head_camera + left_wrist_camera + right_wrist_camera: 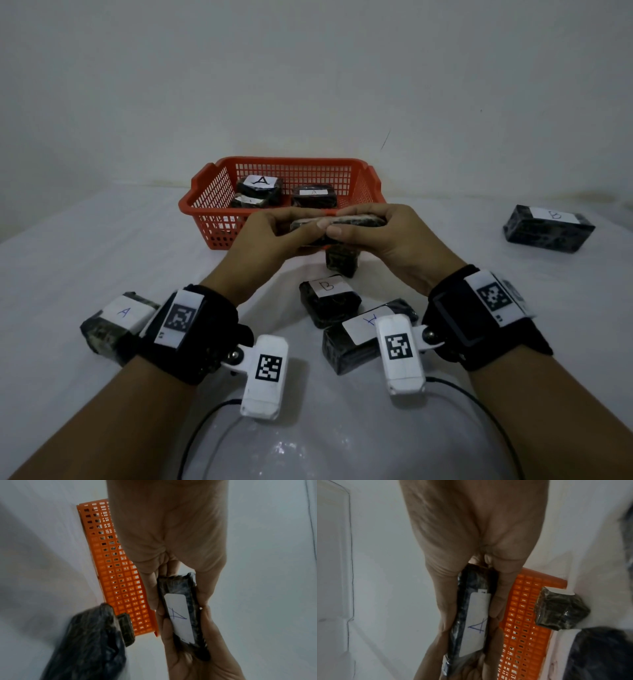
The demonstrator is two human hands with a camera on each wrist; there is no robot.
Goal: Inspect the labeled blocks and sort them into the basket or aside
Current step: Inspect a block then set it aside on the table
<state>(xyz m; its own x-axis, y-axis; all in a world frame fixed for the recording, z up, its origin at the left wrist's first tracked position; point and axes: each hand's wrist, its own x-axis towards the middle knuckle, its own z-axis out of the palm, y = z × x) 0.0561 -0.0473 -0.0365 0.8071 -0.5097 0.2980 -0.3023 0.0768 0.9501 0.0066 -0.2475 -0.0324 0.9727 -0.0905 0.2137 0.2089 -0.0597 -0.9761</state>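
Lying level with its long axis crosswise, label A facing away toward the basket (219, 192): held block (356, 221), just in front of the basket's near wall. Clamping its ends, fingers curled: left hand (274, 236), right hand (387, 236).

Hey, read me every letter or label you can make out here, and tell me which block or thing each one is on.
"A": held block
"A": rear-left block in basket
"A", faint: right block in basket
"A": block by left wrist
"B": centre table block
"B", faint: far-right block
Label by right wrist: unclear
Wrist tags: patterns only
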